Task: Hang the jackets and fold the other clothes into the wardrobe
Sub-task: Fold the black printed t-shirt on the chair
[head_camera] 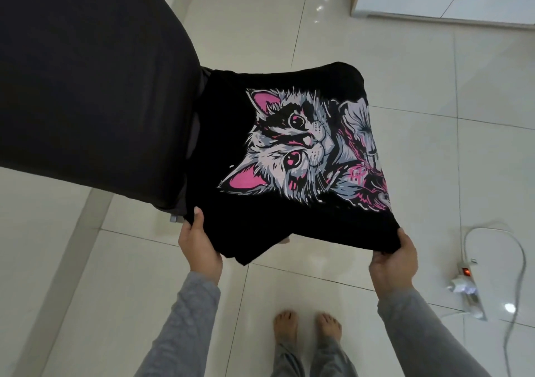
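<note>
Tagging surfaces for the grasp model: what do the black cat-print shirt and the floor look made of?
The black shirt: soft knit fabric, likely cotton, matte; it sags and creases where the left hand and right hand grip its edge. Its cat print: flat ink, probably screen-printed. The floor: glossy pale tiles, likely ceramic; grout lines and sharp light reflections show.

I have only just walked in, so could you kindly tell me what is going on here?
A person in grey sleeves, barefoot on a tiled floor, holds a black cat-print T-shirt out in front, print up. The left hand has its grip on the near left corner, the right hand on the near right corner. The shirt looks partly folded, and its far left edge meets a large dark-covered surface. A power strip lies on the floor to the right.
</note>
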`<state>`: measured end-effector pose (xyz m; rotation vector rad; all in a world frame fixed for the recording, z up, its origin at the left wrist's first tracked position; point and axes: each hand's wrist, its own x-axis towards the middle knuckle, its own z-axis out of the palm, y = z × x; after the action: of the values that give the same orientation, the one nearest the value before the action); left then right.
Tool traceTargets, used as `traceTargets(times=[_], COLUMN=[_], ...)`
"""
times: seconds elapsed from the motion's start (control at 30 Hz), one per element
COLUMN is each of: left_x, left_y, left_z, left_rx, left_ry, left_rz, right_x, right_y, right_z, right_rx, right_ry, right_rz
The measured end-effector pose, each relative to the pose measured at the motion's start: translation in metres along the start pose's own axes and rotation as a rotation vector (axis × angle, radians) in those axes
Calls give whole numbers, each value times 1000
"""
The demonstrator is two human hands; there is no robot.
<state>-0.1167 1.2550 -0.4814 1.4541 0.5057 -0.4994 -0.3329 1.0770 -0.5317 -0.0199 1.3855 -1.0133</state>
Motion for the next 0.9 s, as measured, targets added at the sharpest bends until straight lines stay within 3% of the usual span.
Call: traceTargets(times=[0.1, 0.17, 0.2, 0.27, 0.33, 0.47, 0.8, 0.9], left_x=[0, 1, 1, 1, 3, 21, 78, 89], left_y=[16, 26, 30, 40, 52, 68, 99, 97], left_z=[14, 23, 27, 35, 46, 74, 147, 161], left_rx=[-36, -53, -62, -83, -87, -47, 47, 82], left_ry=[44, 75, 95, 115, 112, 138, 135, -66], left_rz=[28, 51, 55, 59, 82, 109, -9, -17], right_x=[-7, -11, -9, -10, -5, 3, 54, 73], right_y=[0, 2, -4, -22, -33, -54, -77, -75], right_z=[17, 26, 29, 37, 51, 81, 160, 181], right_rx=[105, -241, -229, 110, -14, -307, -541, -671], right_ry=[-20, 8, 42, 93, 167, 294, 176, -14], right_rz=[89, -101, -106, -120, -332, -483, -479, -381])
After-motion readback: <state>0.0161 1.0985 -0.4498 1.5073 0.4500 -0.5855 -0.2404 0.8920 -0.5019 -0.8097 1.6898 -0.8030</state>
